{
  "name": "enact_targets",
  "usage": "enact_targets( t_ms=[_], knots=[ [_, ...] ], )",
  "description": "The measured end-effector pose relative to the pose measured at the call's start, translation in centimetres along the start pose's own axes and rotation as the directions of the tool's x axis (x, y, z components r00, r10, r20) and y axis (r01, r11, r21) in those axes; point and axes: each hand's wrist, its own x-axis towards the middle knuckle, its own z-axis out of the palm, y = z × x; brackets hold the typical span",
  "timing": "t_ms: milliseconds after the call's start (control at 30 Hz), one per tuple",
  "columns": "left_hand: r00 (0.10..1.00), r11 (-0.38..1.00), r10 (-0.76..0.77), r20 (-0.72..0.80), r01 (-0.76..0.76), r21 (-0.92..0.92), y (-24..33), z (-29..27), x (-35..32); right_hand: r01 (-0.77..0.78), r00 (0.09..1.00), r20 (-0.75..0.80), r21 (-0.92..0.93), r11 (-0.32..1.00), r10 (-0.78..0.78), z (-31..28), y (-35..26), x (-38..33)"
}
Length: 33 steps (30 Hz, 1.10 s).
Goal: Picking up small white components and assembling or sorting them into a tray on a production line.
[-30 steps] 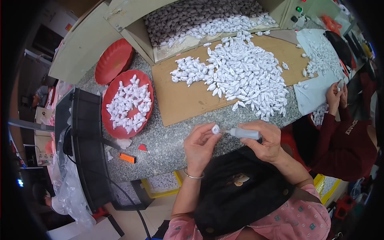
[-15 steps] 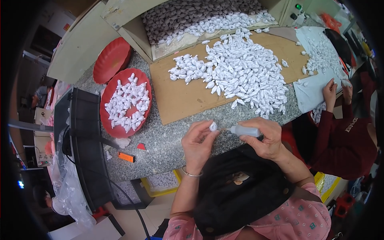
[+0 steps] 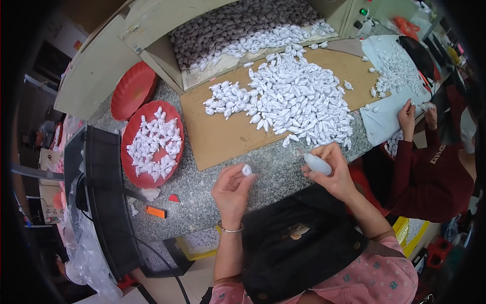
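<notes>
Between thumb and fingers, my left hand (image 3: 230, 190) pinches a small white piece (image 3: 246, 170) with a ring-shaped end turned up. My right hand (image 3: 335, 172) is wrapped round a translucent squeeze bottle (image 3: 318, 164), its thin nozzle tilted up and to the left, apart from the piece. Beyond my hands a large heap of small white pieces (image 3: 298, 93) lies on a flat brown cardboard sheet (image 3: 202, 152). To the left, a red scalloped bowl (image 3: 127, 167) holds more white pieces, each with a knobbed tip.
Another red bowl (image 3: 121, 96) stands behind the first. An open cabinet (image 3: 162, 66) full of white pieces is at the back. An orange box cutter (image 3: 156, 212) and red scrap (image 3: 173, 198) lie on the speckled counter. At right, a co-worker's hands (image 3: 406, 119) work beside a white cloth (image 3: 374, 121).
My hands have drawn apart: the left one, with the white piece, has moved left. The bottle's nozzle has come away from the piece and now points upward. The view has shifted slightly.
</notes>
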Motion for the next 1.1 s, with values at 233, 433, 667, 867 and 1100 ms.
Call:
enact_targets(
  t_ms=[233,433,667,867,1100],
  knots=[
    [0.999,0.998,0.049,0.004,-0.049,-0.047,-0.1,0.0,-0.2,0.266,0.960,0.177,-0.819,0.508,-0.217,2.3,1.1,3.9],
    [0.995,0.992,0.100,-0.007,-0.099,0.083,-0.6,-1.8,-0.7,0.330,0.943,0.305,-0.901,0.282,-0.132,2.8,3.3,5.5],
    [0.996,0.998,0.043,-0.072,-0.039,0.050,0.1,-1.4,-0.7,0.444,0.895,0.430,-0.832,0.334,-0.119,1.8,0.9,4.4],
    [0.998,0.998,0.059,0.033,-0.060,0.030,-0.1,1.3,-0.3,0.350,0.933,0.326,-0.714,0.606,-0.155,-0.1,0.0,3.4],
    [0.972,0.942,0.208,0.110,-0.229,0.246,-0.5,2.6,-1.5,0.051,0.979,0.200,-0.409,0.911,0.035,2.8,-3.5,2.1]
  ],
)
